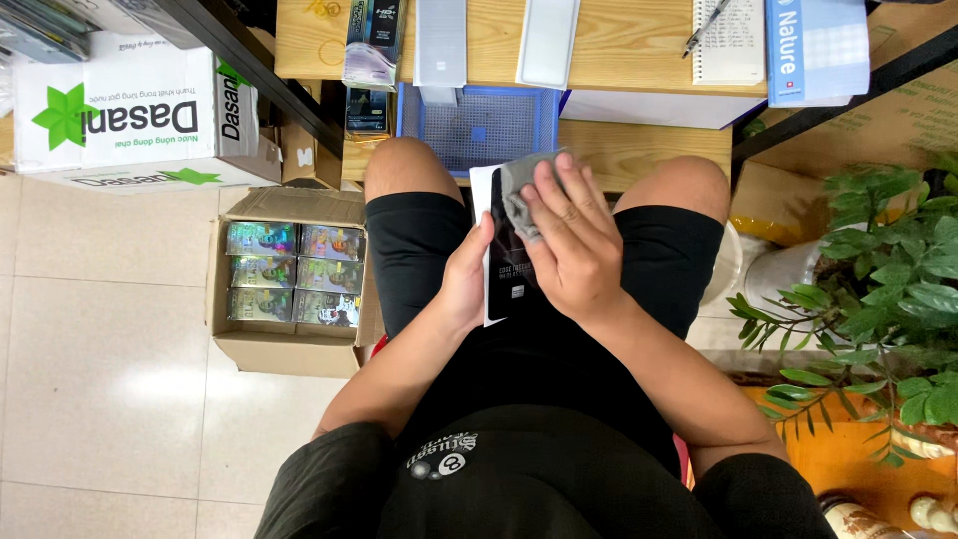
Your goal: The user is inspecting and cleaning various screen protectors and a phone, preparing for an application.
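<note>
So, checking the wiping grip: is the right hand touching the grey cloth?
Touching. The head view shows the right hand with fingers pressed flat on the grey cloth, no gap.

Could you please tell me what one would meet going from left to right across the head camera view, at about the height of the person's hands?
Open cardboard box of shiny packs → left hand → flat black-and-white package → right hand pressing a grey cloth on it → leafy green plant.
</note>
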